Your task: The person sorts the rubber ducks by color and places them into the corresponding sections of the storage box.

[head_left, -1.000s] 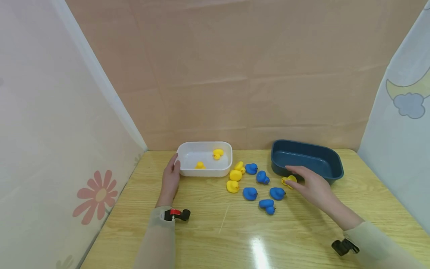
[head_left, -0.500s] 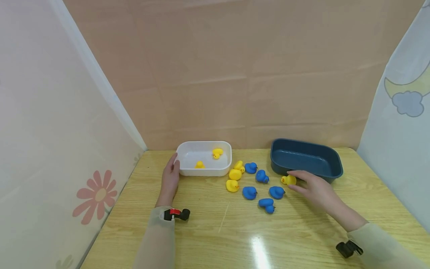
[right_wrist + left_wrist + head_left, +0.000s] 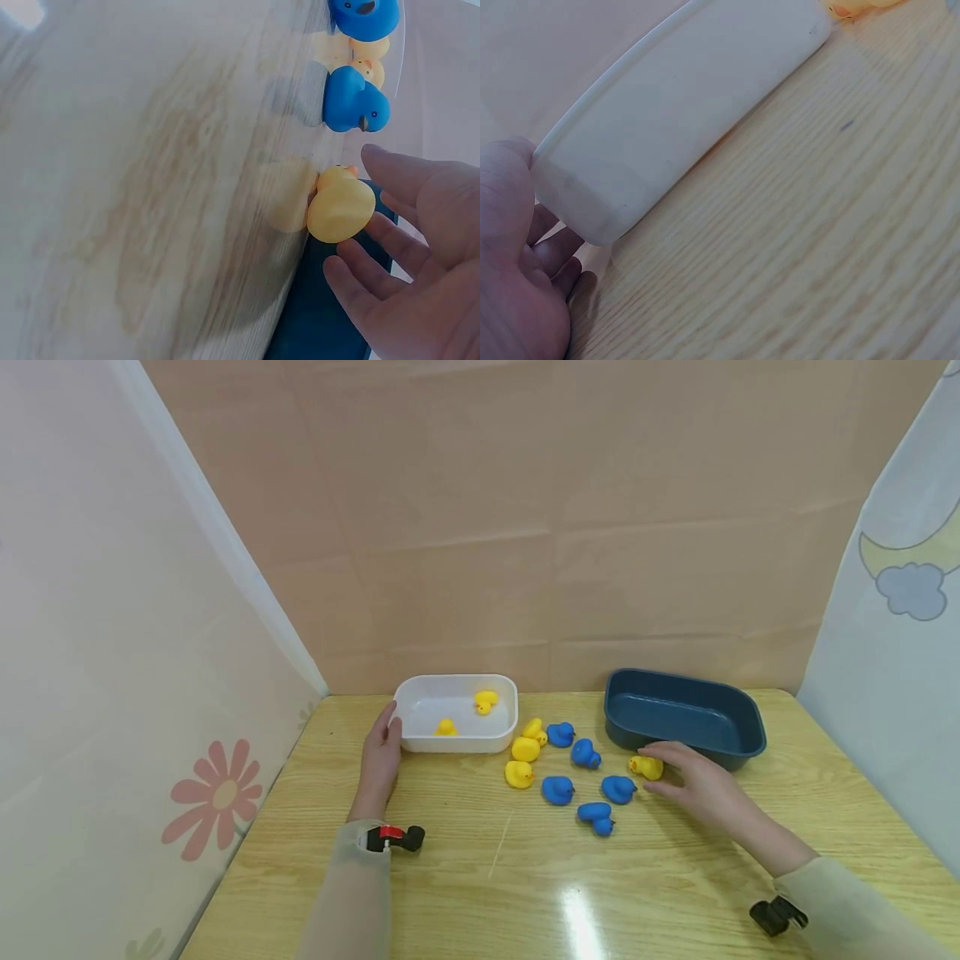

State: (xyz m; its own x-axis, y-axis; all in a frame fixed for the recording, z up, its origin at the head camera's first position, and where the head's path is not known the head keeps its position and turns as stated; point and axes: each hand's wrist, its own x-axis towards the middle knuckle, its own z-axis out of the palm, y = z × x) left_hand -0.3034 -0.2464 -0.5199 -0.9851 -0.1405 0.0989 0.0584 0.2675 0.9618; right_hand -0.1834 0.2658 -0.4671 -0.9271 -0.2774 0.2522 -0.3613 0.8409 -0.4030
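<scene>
A white plastic bin (image 3: 456, 744) holds two yellow rubber ducks (image 3: 486, 702). My left hand (image 3: 381, 767) holds this bin at its left end, with thumb and fingers around the corner; the left wrist view shows curled fingers (image 3: 559, 247) by the end wall. On the right, a yellow rubber duck (image 3: 647, 767) lies on its side on the table, in front of the dark blue bin (image 3: 678, 703). My right hand (image 3: 701, 785) is spread around that duck. In the right wrist view the thumb (image 3: 397, 169) stands apart from the duck, while other fingertips come right to its body.
Between the bins lie several blue rubber ducks (image 3: 558, 790) and three yellow ducks (image 3: 519, 774), the yellow ones close to the white bin's right end. Wood-grain tabletop (image 3: 480, 877) extends toward me. A brown backdrop (image 3: 480, 527) rises behind, with pale cloths at both sides.
My right thumb and fingers closed in on the yellow duck, then spread slightly apart. The duck has turned from upside-down-looking onto its side. My left hand and both bins hold their places.
</scene>
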